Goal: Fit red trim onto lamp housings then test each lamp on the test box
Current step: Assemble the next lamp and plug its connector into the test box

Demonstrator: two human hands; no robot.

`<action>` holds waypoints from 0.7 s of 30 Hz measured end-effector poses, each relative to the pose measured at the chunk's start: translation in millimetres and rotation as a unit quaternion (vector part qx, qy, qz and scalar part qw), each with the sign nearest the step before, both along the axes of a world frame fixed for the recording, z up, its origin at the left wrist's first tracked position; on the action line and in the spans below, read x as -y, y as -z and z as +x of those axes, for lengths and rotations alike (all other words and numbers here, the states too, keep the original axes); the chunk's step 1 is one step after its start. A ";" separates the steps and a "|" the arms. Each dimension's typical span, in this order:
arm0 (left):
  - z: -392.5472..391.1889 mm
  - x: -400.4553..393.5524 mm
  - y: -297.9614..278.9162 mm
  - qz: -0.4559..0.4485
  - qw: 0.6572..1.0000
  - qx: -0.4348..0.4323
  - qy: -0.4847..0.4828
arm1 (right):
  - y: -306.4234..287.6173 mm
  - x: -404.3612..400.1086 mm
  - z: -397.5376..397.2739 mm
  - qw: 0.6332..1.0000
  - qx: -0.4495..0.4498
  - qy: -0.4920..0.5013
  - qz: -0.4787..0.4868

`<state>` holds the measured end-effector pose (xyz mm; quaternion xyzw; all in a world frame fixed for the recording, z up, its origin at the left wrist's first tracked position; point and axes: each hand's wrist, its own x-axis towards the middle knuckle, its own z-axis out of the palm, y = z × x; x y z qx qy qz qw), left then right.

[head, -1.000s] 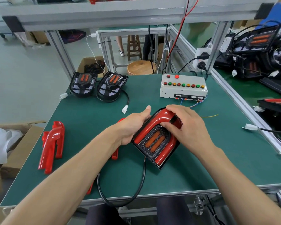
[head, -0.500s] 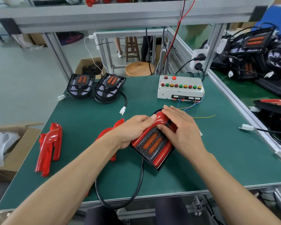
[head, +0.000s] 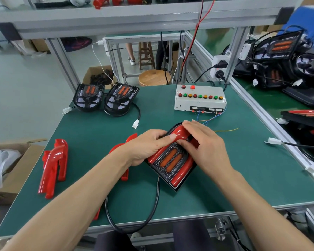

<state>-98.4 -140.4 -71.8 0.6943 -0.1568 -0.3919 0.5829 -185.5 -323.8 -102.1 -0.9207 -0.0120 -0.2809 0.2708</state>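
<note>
now my left hand grips the lamp housing mid-table, thumb on the red trim; my right hand seemingly pinches the trim's bend.

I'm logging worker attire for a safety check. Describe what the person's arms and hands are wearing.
Nothing shows on either: the left hand and right hand are gloveless, with no rings, watch or bands visible. Both forearms are bare up to the frame's edge, so no sleeves appear. Fingernails are short and unpainted.
</note>
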 end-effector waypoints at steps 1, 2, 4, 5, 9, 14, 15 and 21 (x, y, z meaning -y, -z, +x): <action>-0.2 -0.2 0.2 0.000 1.000 0.002 0.001 | 0.9 0.4 0.5 1.000 0.014 -0.002 -0.014; -0.2 -0.5 0.0 0.000 1.000 0.003 0.002 | 1.8 1.3 1.3 0.999 0.024 -0.005 -0.029; 0.0 -0.7 -1.3 -0.004 1.000 -0.001 0.008 | 2.3 4.1 3.3 0.998 0.029 -0.018 -0.058; 0.4 -0.8 -2.0 -0.008 1.000 -0.005 0.014 | 2.1 5.8 4.6 0.997 0.027 -0.027 -0.071; 4.5 -7.0 -2.3 -0.019 0.998 -0.007 0.060 | -0.7 13.7 6.8 0.995 0.000 -0.054 -0.089; 3.6 -13.6 3.3 -0.043 0.996 0.009 0.077 | -5.8 22.7 8.0 0.992 -0.053 -0.081 -0.087; 2.8 -13.9 4.6 -0.051 0.996 0.002 0.074 | -6.5 23.5 8.4 0.991 -0.057 -0.083 -0.084; 2.2 -24.4 10.7 -0.093 0.989 -0.074 0.093 | -4.0 29.1 8.4 0.992 -0.071 -0.089 -0.052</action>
